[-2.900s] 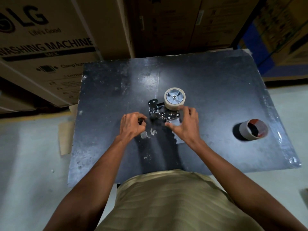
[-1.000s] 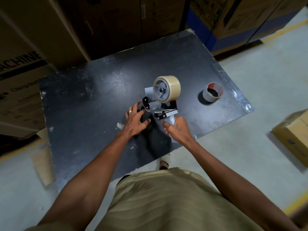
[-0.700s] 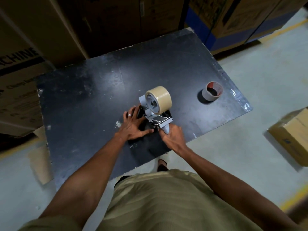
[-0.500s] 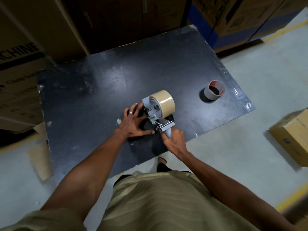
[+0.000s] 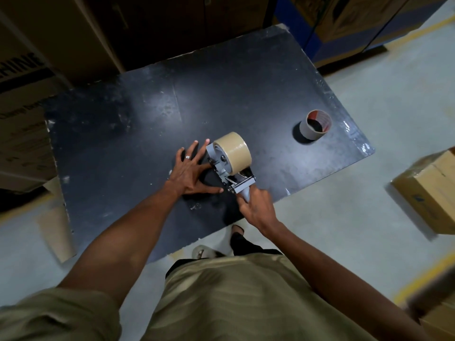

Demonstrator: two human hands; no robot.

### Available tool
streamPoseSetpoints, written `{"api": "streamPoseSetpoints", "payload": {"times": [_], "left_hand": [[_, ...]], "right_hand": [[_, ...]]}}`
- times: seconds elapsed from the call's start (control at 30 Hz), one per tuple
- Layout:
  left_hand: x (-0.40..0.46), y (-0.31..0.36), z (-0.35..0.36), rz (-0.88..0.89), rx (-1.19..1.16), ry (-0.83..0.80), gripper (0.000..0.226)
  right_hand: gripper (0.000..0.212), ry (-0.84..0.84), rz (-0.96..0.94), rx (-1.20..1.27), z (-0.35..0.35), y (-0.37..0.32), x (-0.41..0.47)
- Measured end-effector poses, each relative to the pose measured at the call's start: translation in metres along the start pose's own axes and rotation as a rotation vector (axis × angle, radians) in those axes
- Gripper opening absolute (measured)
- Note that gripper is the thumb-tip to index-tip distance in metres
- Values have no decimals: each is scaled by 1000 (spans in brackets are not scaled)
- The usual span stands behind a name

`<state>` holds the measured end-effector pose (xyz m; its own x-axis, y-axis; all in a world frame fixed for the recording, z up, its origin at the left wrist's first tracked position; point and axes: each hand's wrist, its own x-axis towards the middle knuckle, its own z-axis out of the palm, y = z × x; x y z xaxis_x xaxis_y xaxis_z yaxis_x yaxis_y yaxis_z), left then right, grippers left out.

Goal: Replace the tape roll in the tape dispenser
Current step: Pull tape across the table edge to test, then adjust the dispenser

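A grey tape dispenser [image 5: 230, 173] stands on the black table [image 5: 147, 134] near its front edge, with a full beige tape roll [image 5: 234, 152] mounted on its wheel. My right hand [image 5: 256, 207] is closed around the dispenser's handle at the table's front edge. My left hand [image 5: 190, 169] lies flat on the table just left of the dispenser, fingers spread, its thumb reaching toward the dispenser's base. An empty cardboard tape core [image 5: 315, 124] with a red inner lining lies on the table at the right.
Large cardboard boxes [image 5: 27, 99] stand behind and to the left of the table. A smaller cardboard box [image 5: 428, 190] sits on the floor at the right. A flat piece of cardboard [image 5: 55, 225] leans at the table's left front corner.
The dispenser went from lying on its side to standing upright with the roll on top. My right hand took its handle and my left hand flattened beside it. My head turned right.
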<state>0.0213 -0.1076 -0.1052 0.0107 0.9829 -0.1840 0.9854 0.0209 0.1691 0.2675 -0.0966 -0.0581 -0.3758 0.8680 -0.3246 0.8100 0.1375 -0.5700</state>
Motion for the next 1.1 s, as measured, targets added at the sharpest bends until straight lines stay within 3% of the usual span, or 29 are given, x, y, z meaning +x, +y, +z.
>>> {"api": "streamPoseSetpoints", "payload": {"times": [0.3, 1.1], "left_hand": [[1, 2, -1, 1, 44, -20, 99], [6, 7, -10, -71, 87, -230, 118]], "right_hand": [[32, -3, 20, -92, 3, 4, -7], [30, -34, 42, 21, 12, 38, -36]]}}
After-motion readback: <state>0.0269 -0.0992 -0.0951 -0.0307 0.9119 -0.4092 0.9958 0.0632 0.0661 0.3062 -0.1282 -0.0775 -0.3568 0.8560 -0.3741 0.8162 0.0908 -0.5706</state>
